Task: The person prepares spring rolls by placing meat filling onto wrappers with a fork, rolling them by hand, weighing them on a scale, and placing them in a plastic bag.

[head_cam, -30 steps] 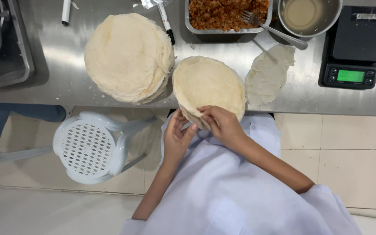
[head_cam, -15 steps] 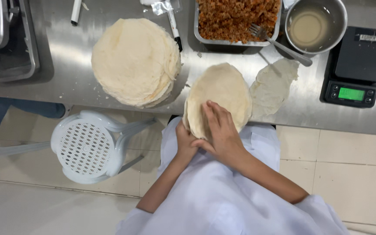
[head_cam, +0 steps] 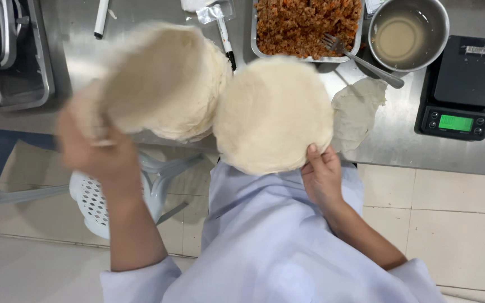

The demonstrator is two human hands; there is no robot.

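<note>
Head view: your left hand [head_cam: 105, 154] lifts 1 blurred wrapper [head_cam: 141, 84]; your right hand [head_cam: 322, 177] pins the flat wrapper [head_cam: 273, 115] just above it.

A stainless steel counter [head_cam: 433, 151] ran across the top, reflecting soft overhead light. Below it lay a floor of pale beige tiles [head_cam: 450, 219], where a white perforated plastic stool [head_cam: 99, 205] stood.

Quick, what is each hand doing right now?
Left hand: closed on a lifted flatbread, blurred.
Right hand: holding the edge of the round flatbread on the counter.
</note>
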